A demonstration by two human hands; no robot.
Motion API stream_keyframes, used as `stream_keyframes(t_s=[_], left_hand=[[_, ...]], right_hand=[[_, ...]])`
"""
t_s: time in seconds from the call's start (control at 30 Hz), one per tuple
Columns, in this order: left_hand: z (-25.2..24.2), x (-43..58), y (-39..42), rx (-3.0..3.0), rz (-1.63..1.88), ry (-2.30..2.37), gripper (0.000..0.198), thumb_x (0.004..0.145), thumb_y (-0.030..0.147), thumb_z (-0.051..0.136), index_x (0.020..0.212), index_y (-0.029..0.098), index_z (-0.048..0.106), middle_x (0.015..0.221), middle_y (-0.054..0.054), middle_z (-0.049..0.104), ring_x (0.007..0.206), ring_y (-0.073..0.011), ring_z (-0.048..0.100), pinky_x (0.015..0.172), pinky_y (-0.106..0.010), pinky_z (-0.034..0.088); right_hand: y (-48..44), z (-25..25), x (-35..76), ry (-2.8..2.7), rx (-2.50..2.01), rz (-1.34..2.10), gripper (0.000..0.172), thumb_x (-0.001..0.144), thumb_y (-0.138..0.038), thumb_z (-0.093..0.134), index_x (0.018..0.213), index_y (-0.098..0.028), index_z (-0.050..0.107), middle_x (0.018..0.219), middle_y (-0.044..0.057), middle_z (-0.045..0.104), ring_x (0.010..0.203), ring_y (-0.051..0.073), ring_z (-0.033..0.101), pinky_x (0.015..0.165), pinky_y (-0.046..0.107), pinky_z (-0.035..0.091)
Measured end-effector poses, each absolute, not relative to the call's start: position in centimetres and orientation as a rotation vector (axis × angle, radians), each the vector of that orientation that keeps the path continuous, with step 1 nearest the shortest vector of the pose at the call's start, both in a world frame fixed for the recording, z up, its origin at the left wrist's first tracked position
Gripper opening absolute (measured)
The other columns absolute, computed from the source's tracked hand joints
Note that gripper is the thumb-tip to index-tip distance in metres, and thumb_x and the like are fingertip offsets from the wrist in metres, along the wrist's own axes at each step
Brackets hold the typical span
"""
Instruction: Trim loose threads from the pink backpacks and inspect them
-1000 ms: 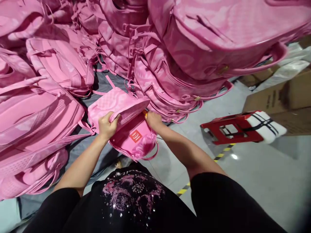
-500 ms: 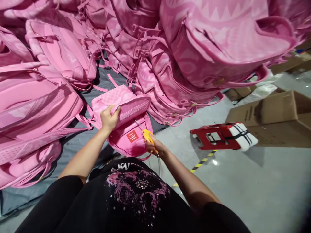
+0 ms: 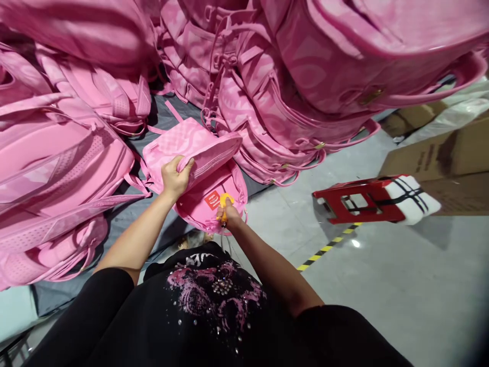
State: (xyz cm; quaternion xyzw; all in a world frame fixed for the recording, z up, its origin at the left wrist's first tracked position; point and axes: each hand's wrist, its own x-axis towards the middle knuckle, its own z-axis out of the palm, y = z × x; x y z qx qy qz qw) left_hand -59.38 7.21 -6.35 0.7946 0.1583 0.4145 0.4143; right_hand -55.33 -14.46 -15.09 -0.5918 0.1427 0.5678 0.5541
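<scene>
Landmark: the open bag (image 3: 193, 208), a pink backpack lying on the dark sheet (image 3: 126, 220), mouth towards the wearer.

Left hand (image 3: 176, 177): at the bag's upper edge, thumb and fingers pinching the rim of the flap (image 3: 183, 136), which stands raised off the lining. Right hand (image 3: 231, 216): at the bag's near right side, fingers curled round a yellow tool (image 3: 226, 199); fingertips partly hidden, so exact grip cannot be told. Tool lies just beside the red label (image 3: 211, 200) inside; contact with the lining unclear.

Surroundings: backpacks (image 3: 49, 176) left of the bag, a stack of more backpacks (image 3: 260, 114) behind and to its right; red frame (image 3: 361, 201) on the floor well to its right.

Step, as judged: working the inside with the tool while the bag is held open. Next move seems to call for a firm left pinch, and the tool's tip kept clear of label and fabric.
</scene>
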Motion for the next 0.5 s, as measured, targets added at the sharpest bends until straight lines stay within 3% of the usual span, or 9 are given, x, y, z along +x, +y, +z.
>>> stream_keyframes(t_s=[0.23, 0.4, 0.5], left_hand=[[-6.4, -59.3, 8.4, 2.057, 1.024, 0.383, 0.044, 0.088, 0.055, 0.058, 0.065, 0.018, 0.055, 0.054, 0.004, 0.044, 0.05, -0.0087, 0.039, 0.053, -0.023, 0.032], [-6.3, -60.0, 7.8, 2.071, 0.971, 0.409, 0.041, 0.088, 0.053, 0.058, 0.066, 0.018, 0.058, 0.054, 0.004, 0.045, 0.05, -0.0086, 0.04, 0.054, -0.023, 0.032], [-6.3, -60.4, 7.4, 2.081, 0.936, 0.444, 0.04, 0.088, 0.052, 0.057, 0.066, 0.018, 0.058, 0.055, 0.004, 0.046, 0.051, -0.0091, 0.041, 0.055, -0.023, 0.033]], right_hand=[[-17.3, -10.6, -51.9, 0.013, -1.704, 1.682, 0.034, 0.093, -0.042, 0.063, 0.074, -0.017, 0.05, 0.04, -0.006, 0.043, 0.031, 0.007, 0.035, 0.033, 0.017, 0.021], [-20.5, -4.3, -47.9, -0.396, -2.675, 1.539, 0.032, 0.09, -0.044, 0.064, 0.08, -0.015, 0.059, 0.04, -0.002, 0.047, 0.029, 0.014, 0.045, 0.036, 0.023, 0.028], [-22.4, -2.3, -48.4, -0.412, -2.667, 1.542, 0.03, 0.09, -0.043, 0.064, 0.079, -0.015, 0.06, 0.042, 0.0, 0.05, 0.03, 0.014, 0.045, 0.037, 0.023, 0.03]])
